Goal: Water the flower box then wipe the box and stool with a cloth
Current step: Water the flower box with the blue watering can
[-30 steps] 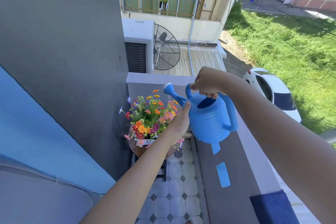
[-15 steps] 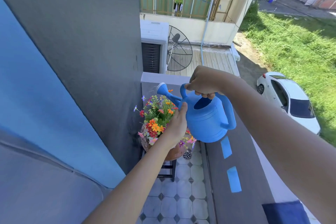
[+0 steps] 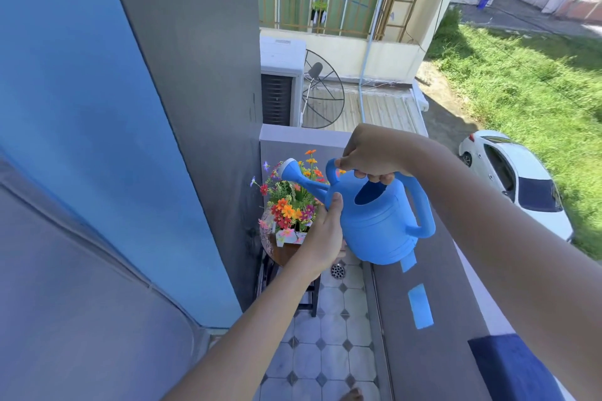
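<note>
Water could easily miss its mark: the blue watering can point(image 3: 379, 221) is gripped at its top handle by the right hand point(image 3: 374, 153) and steadied at its side by the open left hand point(image 3: 321, 234), with the rose poised over the flowers point(image 3: 288, 202). The flower box point(image 3: 286, 239) is perched on a dark stool point(image 3: 312, 295) against the grey wall. A steep tilt might flood the blooms or splash the tiled floor point(image 3: 325, 352); no stream can be made out. The dark blue cloth point(image 3: 511, 368) is left on the ledge point(image 3: 433, 352).
</note>
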Motion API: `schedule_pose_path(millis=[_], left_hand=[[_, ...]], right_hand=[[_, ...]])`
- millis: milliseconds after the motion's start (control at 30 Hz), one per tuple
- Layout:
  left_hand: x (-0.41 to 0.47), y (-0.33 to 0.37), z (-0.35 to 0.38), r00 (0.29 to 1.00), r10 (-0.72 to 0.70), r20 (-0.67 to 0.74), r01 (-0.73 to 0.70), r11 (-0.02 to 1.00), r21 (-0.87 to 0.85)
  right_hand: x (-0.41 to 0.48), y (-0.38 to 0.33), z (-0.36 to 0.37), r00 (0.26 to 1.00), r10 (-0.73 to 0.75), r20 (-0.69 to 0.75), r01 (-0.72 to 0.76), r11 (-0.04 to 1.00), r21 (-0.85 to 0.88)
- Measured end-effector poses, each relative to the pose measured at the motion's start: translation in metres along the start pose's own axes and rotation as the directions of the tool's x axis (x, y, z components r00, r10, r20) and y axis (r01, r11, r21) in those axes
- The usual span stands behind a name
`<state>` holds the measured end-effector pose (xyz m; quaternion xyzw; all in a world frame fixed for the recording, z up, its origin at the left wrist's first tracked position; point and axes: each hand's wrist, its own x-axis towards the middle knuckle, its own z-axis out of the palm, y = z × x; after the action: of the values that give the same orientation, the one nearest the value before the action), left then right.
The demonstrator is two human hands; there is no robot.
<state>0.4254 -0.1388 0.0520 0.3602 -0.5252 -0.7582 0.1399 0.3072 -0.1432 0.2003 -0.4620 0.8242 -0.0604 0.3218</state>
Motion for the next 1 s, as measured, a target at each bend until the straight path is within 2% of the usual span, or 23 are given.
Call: schedule_pose_path(millis=[200, 400, 667, 867, 1000], left_hand=[[-0.013, -0.010, 0.008, 0.999, -0.013, 0.035, 0.013, 1.000, 0.006], [-0.024, -0.020, 0.022, 0.994, -0.051, 0.101, 0.042, 0.995, 0.091], [-0.035, -0.018, 0.054, 0.976, -0.073, 0.205, 0.060, 0.996, 0.068], [-0.030, -0.025, 0.060, 0.972, -0.073, 0.224, 0.045, 0.991, 0.125], [-0.025, -0.031, 0.054, 0.983, -0.013, 0.183, -0.022, 0.982, 0.186]], right_hand=[[-0.018, 0.014, 0.005, 1.000, 0.019, -0.020, -0.018, 0.999, 0.050], [-0.036, 0.038, 0.015, 0.995, 0.086, -0.050, -0.083, 0.995, 0.058], [-0.054, 0.067, 0.011, 0.979, 0.181, -0.095, -0.179, 0.983, 0.033], [-0.062, 0.075, 0.012, 0.973, 0.206, -0.104, -0.199, 0.977, 0.070], [-0.059, 0.081, 0.016, 0.977, 0.180, -0.114, -0.166, 0.978, 0.125]])
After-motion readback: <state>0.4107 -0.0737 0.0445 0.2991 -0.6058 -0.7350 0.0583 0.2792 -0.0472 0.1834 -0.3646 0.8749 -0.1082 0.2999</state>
